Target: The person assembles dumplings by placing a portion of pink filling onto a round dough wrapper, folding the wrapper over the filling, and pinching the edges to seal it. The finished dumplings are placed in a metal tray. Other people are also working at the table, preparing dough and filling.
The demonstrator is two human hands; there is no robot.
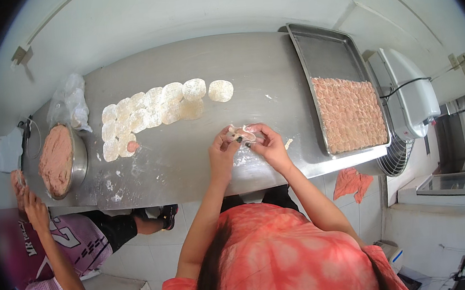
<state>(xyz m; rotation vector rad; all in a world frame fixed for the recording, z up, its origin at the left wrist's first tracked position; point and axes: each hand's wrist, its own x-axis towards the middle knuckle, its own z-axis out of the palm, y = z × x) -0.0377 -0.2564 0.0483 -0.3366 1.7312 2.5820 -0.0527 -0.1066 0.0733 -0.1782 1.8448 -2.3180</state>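
Observation:
Above the near middle of the table, my left hand (221, 147) and my right hand (270, 147) pinch a thin, floury dough wrapper (245, 134) between their fingertips. What is inside it, if anything, is hard to make out. To the left, several round pale wrappers (153, 103) lie in overlapping rows, and a lone wrapper (220, 91) sits at their right end. A small dab of pink filling (132, 146) rests on the nearest wrapper. Over on the right, a metal tray (327, 51) holds tightly packed pink filled dumplings (350, 114) in its near part.
A metal bowl (81, 162) of pink ground filling (56, 159) stands at the table's left end, by a plastic bag (71, 102). Another person (66, 247) works there. A white mixer (406, 92) is beyond the tray. A red cloth (352, 184) shows below the table's right edge.

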